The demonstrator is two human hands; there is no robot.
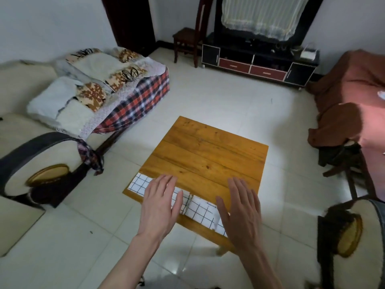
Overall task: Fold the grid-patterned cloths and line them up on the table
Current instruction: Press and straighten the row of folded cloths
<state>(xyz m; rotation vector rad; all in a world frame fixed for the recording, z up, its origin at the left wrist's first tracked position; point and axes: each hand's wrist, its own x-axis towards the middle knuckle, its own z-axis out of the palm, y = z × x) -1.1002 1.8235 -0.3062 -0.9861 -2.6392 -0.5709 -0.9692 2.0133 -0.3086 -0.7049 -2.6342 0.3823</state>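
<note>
Two folded white cloths with a black grid lie side by side along the near edge of the wooden table. The left cloth is partly under my left hand, which rests flat with fingers spread. The right cloth lies between my hands, and its right end is hidden under my right hand, also flat and open. Neither hand grips anything. A narrow gap separates the two cloths near the table's middle.
A sofa with blankets and a plaid throw stands at the left. A TV cabinet and a wooden chair are at the back. An armchair with a brown cover is at the right. White tiled floor surrounds the table.
</note>
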